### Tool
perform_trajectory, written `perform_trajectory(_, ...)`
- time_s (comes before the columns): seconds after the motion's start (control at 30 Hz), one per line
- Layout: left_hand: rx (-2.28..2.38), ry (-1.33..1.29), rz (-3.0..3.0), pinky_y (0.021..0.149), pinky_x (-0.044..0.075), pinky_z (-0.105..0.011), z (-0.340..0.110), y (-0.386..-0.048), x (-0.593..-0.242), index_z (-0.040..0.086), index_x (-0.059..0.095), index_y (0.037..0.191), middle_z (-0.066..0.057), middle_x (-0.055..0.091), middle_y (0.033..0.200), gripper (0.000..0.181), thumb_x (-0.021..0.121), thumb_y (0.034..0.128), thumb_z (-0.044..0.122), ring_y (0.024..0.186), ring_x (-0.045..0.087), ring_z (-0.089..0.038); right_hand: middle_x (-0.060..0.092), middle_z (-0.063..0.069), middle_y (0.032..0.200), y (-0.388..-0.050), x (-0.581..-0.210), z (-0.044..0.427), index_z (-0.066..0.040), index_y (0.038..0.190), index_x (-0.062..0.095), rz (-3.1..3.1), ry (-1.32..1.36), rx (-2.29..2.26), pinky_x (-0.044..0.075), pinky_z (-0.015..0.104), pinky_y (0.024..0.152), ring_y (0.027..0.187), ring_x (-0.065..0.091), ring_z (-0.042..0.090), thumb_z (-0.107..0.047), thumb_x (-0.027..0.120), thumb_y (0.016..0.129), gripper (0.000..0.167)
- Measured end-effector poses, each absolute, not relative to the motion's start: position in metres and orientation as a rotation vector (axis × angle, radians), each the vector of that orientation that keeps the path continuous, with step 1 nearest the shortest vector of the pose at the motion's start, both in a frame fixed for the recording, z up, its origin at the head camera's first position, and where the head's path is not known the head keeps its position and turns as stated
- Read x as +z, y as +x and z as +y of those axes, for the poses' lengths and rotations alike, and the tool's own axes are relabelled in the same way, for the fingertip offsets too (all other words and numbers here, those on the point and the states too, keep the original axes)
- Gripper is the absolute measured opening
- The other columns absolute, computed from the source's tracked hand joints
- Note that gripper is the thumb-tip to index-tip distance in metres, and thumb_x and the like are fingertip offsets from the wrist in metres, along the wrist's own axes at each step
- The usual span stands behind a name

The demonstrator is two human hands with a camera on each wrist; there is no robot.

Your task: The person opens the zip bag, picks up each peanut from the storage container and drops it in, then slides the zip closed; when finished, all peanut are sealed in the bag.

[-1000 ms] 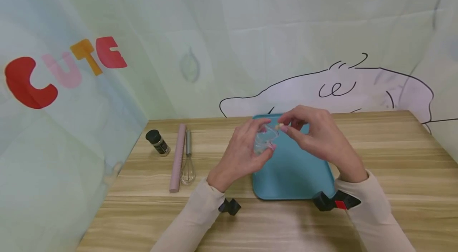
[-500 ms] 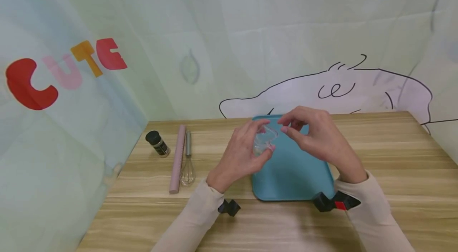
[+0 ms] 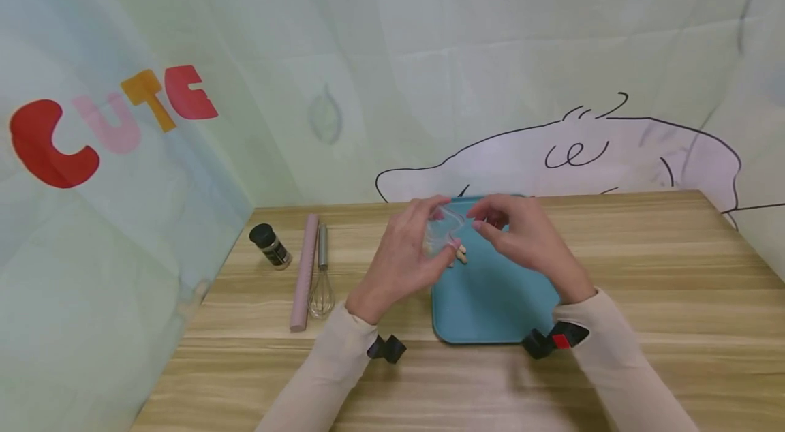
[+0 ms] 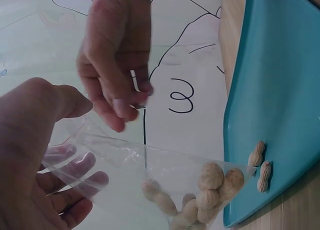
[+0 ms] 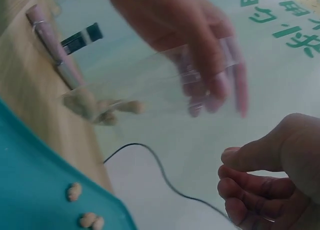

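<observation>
My left hand (image 3: 401,258) holds a clear plastic bag (image 3: 437,236) by its mouth, its fingers spread and partly inside. Several peanuts (image 4: 211,176) lie at the bottom of the bag in the left wrist view. To the right of the bag's mouth is my right hand (image 3: 529,236); its fingers are curled, thumb near the index finger, with nothing visible between them in the right wrist view. Below the hands is a blue tray (image 3: 499,299), where a few loose peanuts (image 3: 461,255) lie near its left edge, partly hidden by my left hand.
On the left side of the wooden table (image 3: 239,323) stands a black-capped jar (image 3: 271,247). A pink rolling pin (image 3: 304,275) and a metal whisk (image 3: 321,282) lie beside each other between the jar and the tray. A printed curtain (image 3: 343,64) hangs behind.
The peanut pinched in my right hand a second ago is gone from its fingertips. Both hands have shifted left, uncovering peanuts on the tray in the head view.
</observation>
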State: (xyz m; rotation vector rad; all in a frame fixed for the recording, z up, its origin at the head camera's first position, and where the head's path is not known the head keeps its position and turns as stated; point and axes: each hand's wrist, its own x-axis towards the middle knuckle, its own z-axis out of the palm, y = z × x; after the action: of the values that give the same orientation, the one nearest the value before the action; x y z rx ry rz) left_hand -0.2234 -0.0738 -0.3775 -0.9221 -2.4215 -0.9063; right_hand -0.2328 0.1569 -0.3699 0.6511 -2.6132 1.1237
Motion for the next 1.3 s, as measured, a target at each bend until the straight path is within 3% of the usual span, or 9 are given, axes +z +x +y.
perform_trajectory(0.37, -0.884, -0.921, -2.424, 0.099, 0.054, -0.047, -0.075, -0.224, -0.378, 0.009, 0.055, 0.148, -0.009, 0.069, 0.120, 0.060, 0.076, 0.0936, 0.020, 0.111, 0.068, -0.024, 0.076, 0.008, 0.088, -0.255, -0.414, 0.143, -0.005, 0.103, 0.079, -2.745, 0.662, 1.067, 0.052, 0.030, 0.065, 0.073, 0.063, 0.015, -0.005, 0.071, 0.095, 0.011)
perform_trajectory(0.7, -0.863, -0.915, -2.444, 0.107, 0.051, -0.055, -0.074, -0.223, -0.377, 0.008, 0.055, 0.149, -0.013, 0.070, 0.123, 0.060, 0.076, 0.0943, 0.021, 0.114, 0.069, -0.026, 0.076, 0.009, 0.088, -0.264, -0.443, 0.135, -0.004, 0.098, 0.079, -2.851, 0.568, 1.057, 0.053, 0.031, 0.069, 0.077, 0.064, 0.018, -0.007, 0.074, 0.095, 0.006)
perform_trajectory(0.8, -0.849, -0.904, -2.441, 0.103, 0.053, -0.052, -0.075, -0.224, -0.378, 0.009, 0.055, 0.149, -0.012, 0.070, 0.123, 0.060, 0.077, 0.0937, 0.021, 0.113, 0.069, -0.026, 0.077, 0.008, 0.087, -0.264, -0.450, 0.133, -0.004, 0.097, 0.078, -2.871, 0.550, 1.053, 0.053, 0.030, 0.068, 0.076, 0.064, 0.017, -0.008, 0.076, 0.094, 0.005)
perform_trajectory(0.93, -0.849, -0.882, -2.414, 0.097, 0.055, -0.048, -0.078, -0.227, -0.377, 0.007, 0.056, 0.146, -0.011, 0.069, 0.121, 0.058, 0.077, 0.0932, 0.019, 0.111, 0.070, -0.028, 0.078, 0.009, 0.088, -0.264, -0.454, 0.130, -0.003, 0.097, 0.078, -2.871, 0.542, 1.048, 0.055, 0.031, 0.070, 0.077, 0.066, 0.016, -0.008, 0.076, 0.095, 0.006)
perform_trajectory(1.1, -0.849, -0.874, -2.427, 0.101, 0.055, -0.049, -0.083, -0.232, -0.378, 0.006, 0.056, 0.146, -0.012, 0.070, 0.122, 0.056, 0.075, 0.0958, 0.020, 0.113, 0.070, -0.029, 0.079, 0.010, 0.091, -0.262, -0.455, 0.127, -0.002, 0.100, 0.079, -2.867, 0.538, 1.023, 0.059, 0.037, 0.074, 0.080, 0.069, 0.018, -0.008, 0.076, 0.096, 0.007)
perform_trajectory(1.3, -0.832, -0.816, -2.465, 0.096, 0.058, -0.046, -0.094, -0.238, -0.374, 0.006, 0.056, 0.147, -0.012, 0.069, 0.123, 0.058, 0.077, 0.0958, 0.022, 0.112, 0.069, -0.027, 0.078, 0.010, 0.093, -0.263, -0.457, 0.125, -0.004, 0.112, 0.076, -2.905, 0.557, 0.969, 0.057, 0.038, 0.074, 0.079, 0.067, 0.018, -0.006, 0.074, 0.097, 0.016)
